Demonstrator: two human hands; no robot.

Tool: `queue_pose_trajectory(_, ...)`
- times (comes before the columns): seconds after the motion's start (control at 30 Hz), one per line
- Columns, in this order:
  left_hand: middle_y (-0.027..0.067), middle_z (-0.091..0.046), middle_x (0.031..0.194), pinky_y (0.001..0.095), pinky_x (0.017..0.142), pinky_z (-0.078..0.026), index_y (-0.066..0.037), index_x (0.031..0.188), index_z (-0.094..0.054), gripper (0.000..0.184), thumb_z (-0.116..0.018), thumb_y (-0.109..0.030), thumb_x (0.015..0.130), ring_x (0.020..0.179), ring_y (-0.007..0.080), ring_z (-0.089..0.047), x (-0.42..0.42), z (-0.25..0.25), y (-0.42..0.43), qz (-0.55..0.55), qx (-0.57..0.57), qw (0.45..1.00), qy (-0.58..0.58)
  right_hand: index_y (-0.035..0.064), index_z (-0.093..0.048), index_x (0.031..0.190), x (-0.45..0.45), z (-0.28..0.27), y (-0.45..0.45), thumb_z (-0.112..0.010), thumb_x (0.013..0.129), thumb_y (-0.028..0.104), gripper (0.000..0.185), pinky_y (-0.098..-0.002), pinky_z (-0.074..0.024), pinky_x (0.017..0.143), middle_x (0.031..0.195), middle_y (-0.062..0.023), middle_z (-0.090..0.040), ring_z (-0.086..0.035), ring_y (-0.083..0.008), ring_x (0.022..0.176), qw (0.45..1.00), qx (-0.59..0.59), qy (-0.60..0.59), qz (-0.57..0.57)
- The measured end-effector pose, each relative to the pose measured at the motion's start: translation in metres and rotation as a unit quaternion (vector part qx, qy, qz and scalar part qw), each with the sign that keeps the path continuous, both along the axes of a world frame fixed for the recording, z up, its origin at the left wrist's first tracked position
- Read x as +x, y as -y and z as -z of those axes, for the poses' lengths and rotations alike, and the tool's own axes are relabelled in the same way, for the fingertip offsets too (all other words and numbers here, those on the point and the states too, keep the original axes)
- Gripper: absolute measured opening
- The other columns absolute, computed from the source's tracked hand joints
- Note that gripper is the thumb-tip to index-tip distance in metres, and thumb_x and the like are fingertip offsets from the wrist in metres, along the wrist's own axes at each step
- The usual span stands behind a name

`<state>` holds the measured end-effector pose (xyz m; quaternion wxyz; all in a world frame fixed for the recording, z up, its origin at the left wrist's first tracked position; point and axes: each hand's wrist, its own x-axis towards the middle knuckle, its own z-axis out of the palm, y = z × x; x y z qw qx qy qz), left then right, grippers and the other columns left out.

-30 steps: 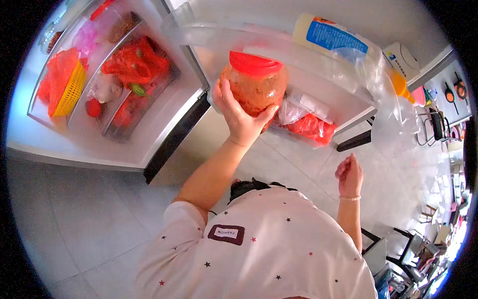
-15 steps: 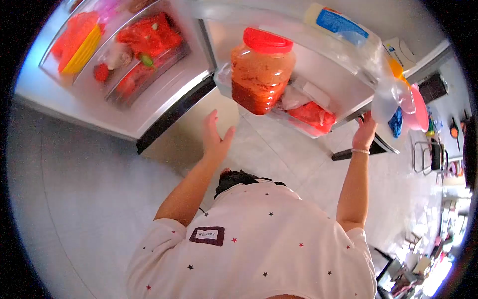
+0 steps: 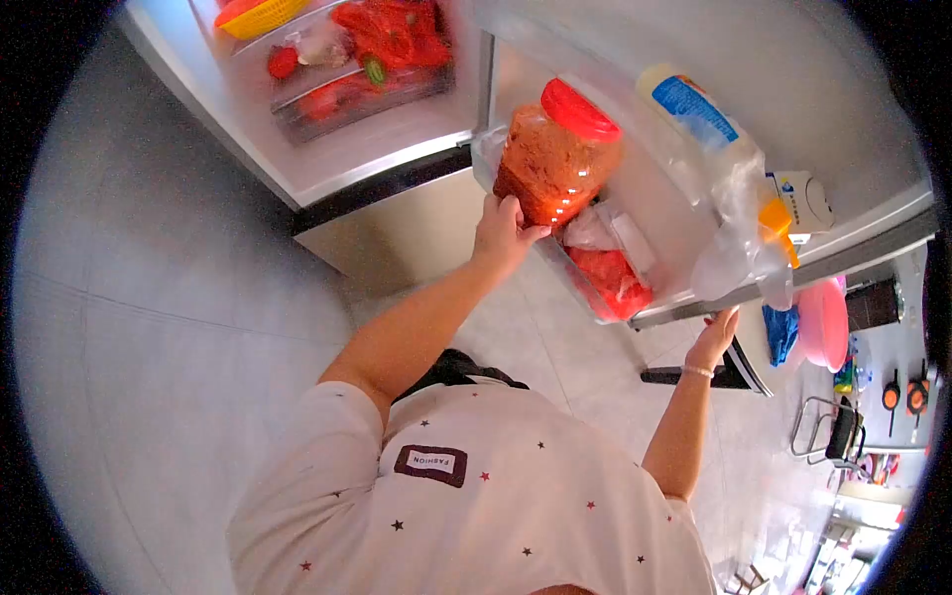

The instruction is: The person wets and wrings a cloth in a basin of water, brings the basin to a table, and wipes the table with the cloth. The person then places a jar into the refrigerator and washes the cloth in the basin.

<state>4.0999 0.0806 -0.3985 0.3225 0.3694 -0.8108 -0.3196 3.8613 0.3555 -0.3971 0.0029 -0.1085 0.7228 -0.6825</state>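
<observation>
A large clear plastic jar (image 3: 565,159) with a red lid, filled with a reddish-orange food, stands in the lower door shelf (image 3: 585,283) of an open refrigerator. My left hand (image 3: 506,238) grips the jar near its base, thumb along the near side and fingers partly hidden against it. Beside the jar on the same shelf lie a red package (image 3: 610,281) and a whitish bag (image 3: 592,230). My right hand (image 3: 714,342), with a bracelet at the wrist, holds the outer edge of the refrigerator door (image 3: 843,260); its fingertips reach up against the edge.
A white bottle with a blue label (image 3: 694,107), clear plastic bags (image 3: 739,233) and an orange-yellow item (image 3: 776,226) sit higher on the door. Inside the refrigerator are red bags (image 3: 397,40) and a yellow basket (image 3: 263,17). A pink basin (image 3: 821,322) and a chair (image 3: 838,431) stand beyond the door.
My left hand has moved up and right from open air onto the jar and closed on it. My right hand stays at the door edge. The whole view has shifted and turned.
</observation>
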Motion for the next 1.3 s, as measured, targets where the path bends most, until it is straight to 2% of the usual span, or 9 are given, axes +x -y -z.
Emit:
queue_pose_trajectory(0.3, 0.0096, -0.051, 0.098, 0.0306, 0.066, -0.050, -0.006, 0.096, -0.055, 0.032, -0.072, -0.022, 0.074, 0.074, 0.0187, -0.059, 0.042, 0.017, -0.009, 0.011, 0.102, 0.991, -0.082, 0.0021, -0.059, 0.090, 0.066, -0.030, -0.063, -0.041, 0.096, 0.038, 0.041, -0.0283, -0.0350, 0.081, 0.088, -0.0019, -0.053, -0.046, -0.0127, 0.085, 1.000, -0.024, -0.007, -0.008)
queue_pose_trajectory(0.4, 0.0081, -0.056, 0.091, 0.0279, 0.065, -0.049, -0.006, 0.093, -0.057, 0.022, -0.068, -0.018, 0.079, 0.069, 0.0157, -0.058, 0.060, 0.009, -0.037, -0.060, 0.168, 0.980, -0.092, 0.0008, -0.060, 0.090, 0.056, -0.023, -0.116, -0.052, 0.092, 0.023, 0.024, -0.0281, -0.0386, 0.079, 0.090, -0.0034, -0.058, -0.051, -0.0134, 0.084, 0.984, -0.052, 0.026, -0.171)
queue_pose_trajectory(0.67, 0.0073, -0.056, 0.082, 0.0294, 0.060, -0.046, -0.002, 0.091, -0.055, 0.012, -0.057, -0.014, 0.089, 0.064, 0.0146, -0.053, 0.054, -0.156, -0.130, -0.110, 0.045, 0.906, -0.407, 0.0011, -0.058, 0.102, 0.060, -0.026, -0.108, -0.058, 0.081, -0.007, 0.023, -0.0314, -0.0498, 0.074, 0.102, -0.0081, -0.062, -0.059, -0.0182, 0.091, 0.853, -0.086, 0.199, -0.475)
queue_pose_trajectory(0.77, 0.0087, -0.055, 0.081, 0.0300, 0.057, -0.044, 0.000, 0.092, -0.053, 0.008, -0.052, -0.007, 0.089, 0.063, 0.0172, -0.051, 0.013, -0.186, -0.145, 0.024, -0.203, 0.824, -0.529, 0.0013, -0.054, 0.119, 0.036, -0.066, -0.061, -0.063, 0.085, 0.015, 0.038, -0.0343, -0.0416, 0.092, 0.120, -0.0108, -0.056, -0.053, -0.0196, 0.108, 0.721, 0.227, 0.020, -0.655)
queue_pose_trajectory(0.8, 0.0088, -0.054, 0.080, 0.0310, 0.056, -0.043, -0.002, 0.093, -0.052, 0.009, -0.050, -0.011, 0.090, 0.062, 0.0181, -0.050, -0.002, -0.194, -0.154, 0.018, -0.223, 0.817, -0.531, 0.0009, -0.052, 0.120, 0.034, -0.099, -0.035, -0.061, 0.085, 0.016, 0.039, -0.0339, -0.0412, 0.092, 0.120, -0.0126, -0.056, -0.053, -0.0209, 0.108, 0.680, 0.161, -0.112, -0.707)
queue_pose_trajectory(0.9, 0.0088, -0.053, 0.077, 0.0330, 0.054, -0.040, -0.007, 0.094, -0.051, 0.012, -0.049, -0.019, 0.091, 0.059, 0.0198, -0.047, -0.045, -0.184, -0.170, 0.015, -0.253, 0.822, -0.510, -0.0010, -0.039, 0.132, 0.013, -0.066, 0.000, -0.050, 0.092, 0.027, 0.050, -0.0349, -0.0398, 0.092, 0.119, -0.0143, -0.055, -0.053, -0.0219, 0.107, 0.686, -0.025, 0.024, -0.727)
queue_pose_trajectory(0.93, 0.0087, -0.053, 0.076, 0.0329, 0.053, -0.040, -0.006, 0.093, -0.052, 0.013, -0.050, -0.019, 0.091, 0.059, 0.0197, -0.047, -0.070, -0.190, -0.171, 0.027, -0.246, 0.835, -0.491, 0.0013, -0.032, 0.136, -0.006, -0.069, 0.008, -0.044, 0.087, 0.057, 0.075, -0.0386, -0.0404, 0.090, 0.119, -0.0177, -0.054, -0.054, -0.0273, 0.106, 0.692, -0.073, 0.110, -0.710)
queue_pose_trajectory(1.1, 0.0093, -0.058, 0.077, 0.0279, 0.061, -0.043, 0.002, 0.089, -0.058, 0.007, -0.055, -0.002, 0.084, 0.066, 0.0149, -0.053, -0.106, -0.145, -0.123, 0.026, -0.049, 0.942, -0.331, 0.0087, -0.020, 0.143, -0.038, -0.073, 0.072, -0.030, 0.084, 0.069, 0.084, -0.0396, -0.0411, 0.088, 0.118, -0.0194, -0.054, -0.055, -0.0309, 0.105, 0.676, -0.209, 0.202, -0.677)
queue_pose_trajectory(1.3, 0.0051, -0.059, 0.082, 0.0272, 0.064, -0.044, -0.004, 0.090, -0.063, 0.014, -0.063, -0.017, 0.084, 0.071, 0.0140, -0.054, -0.082, -0.073, -0.086, 0.093, 0.129, 0.976, -0.152, 0.0086, -0.014, 0.143, -0.002, -0.054, 0.080, -0.029, 0.084, 0.068, 0.085, -0.0410, -0.0416, 0.088, 0.115, -0.0186, -0.056, -0.056, -0.0305, 0.103, 0.691, -0.220, 0.204, -0.658)
